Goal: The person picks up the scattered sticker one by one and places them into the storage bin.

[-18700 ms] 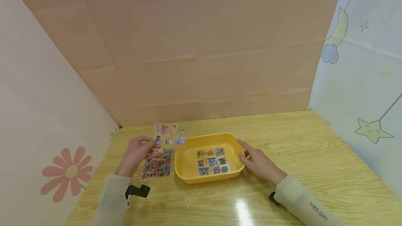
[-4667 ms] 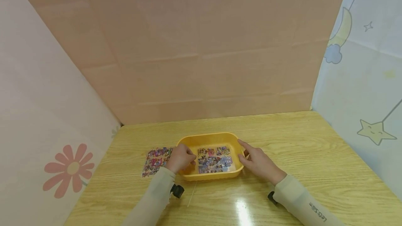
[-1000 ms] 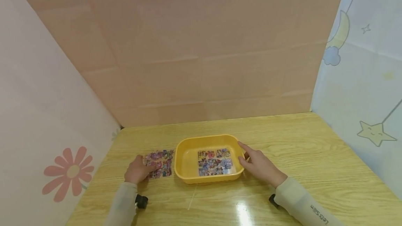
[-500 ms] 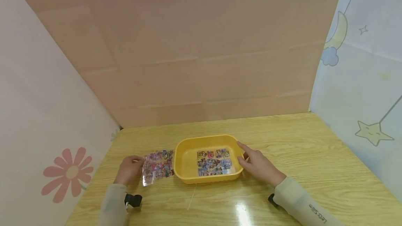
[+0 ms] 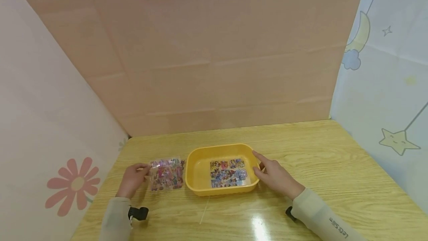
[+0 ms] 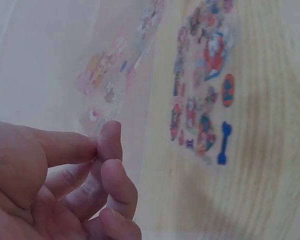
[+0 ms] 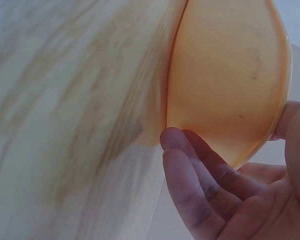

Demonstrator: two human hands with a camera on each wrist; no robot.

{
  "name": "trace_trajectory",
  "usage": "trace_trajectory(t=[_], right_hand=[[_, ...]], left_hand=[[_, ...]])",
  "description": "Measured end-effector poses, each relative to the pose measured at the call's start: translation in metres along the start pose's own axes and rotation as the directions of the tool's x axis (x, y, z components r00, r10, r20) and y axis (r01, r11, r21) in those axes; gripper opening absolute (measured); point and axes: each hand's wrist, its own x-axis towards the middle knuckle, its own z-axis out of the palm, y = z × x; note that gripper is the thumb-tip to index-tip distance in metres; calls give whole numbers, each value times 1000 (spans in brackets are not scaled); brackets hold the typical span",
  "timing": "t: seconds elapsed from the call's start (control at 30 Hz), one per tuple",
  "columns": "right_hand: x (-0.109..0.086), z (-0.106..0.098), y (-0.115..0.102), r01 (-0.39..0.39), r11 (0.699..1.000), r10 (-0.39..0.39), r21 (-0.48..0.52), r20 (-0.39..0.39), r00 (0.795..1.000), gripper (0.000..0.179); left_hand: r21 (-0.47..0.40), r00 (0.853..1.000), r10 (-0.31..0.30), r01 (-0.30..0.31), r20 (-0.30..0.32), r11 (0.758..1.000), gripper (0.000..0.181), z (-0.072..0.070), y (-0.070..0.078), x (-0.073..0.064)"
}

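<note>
My left hand [image 5: 133, 177] pinches the left edge of a clear sticker sheet [image 5: 165, 170] between thumb and index finger. In the left wrist view this sheet [image 6: 102, 70] rises tilted from the fingertips, above other colourful sticker sheets [image 6: 205, 110] that lie on the table. To their right stands a shallow yellow plastic basin [image 5: 198, 170]. Clear sticker sheets [image 5: 229, 174] with cartoon prints lie overlapped on its floor. My right hand [image 5: 277, 176] holds the basin's right end, thumb at the rim and fingers along the outer wall [image 7: 230, 75].
The basin stands on a wood-grain table [image 5: 301, 148]. A thin pale strip [image 5: 204, 211] lies in front of it. A brown paper-like backdrop [image 5: 214, 84] closes off the back, with printed cloth walls [image 5: 384, 96] at both sides.
Earlier, the left hand held another sheet beside the basin, then reached into the basin, where more prints now overlap. Since then it has returned left and lifted a sheet. The right hand stays put.
</note>
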Motion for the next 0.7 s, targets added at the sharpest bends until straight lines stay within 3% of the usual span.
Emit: trace_trajectory(t=[0.7], right_hand=[[0,0,-2,-3,1000,3,3,0,1000,59]], left_hand=[[-30,997,35,-37,-71,999,39,-27,34,-5]])
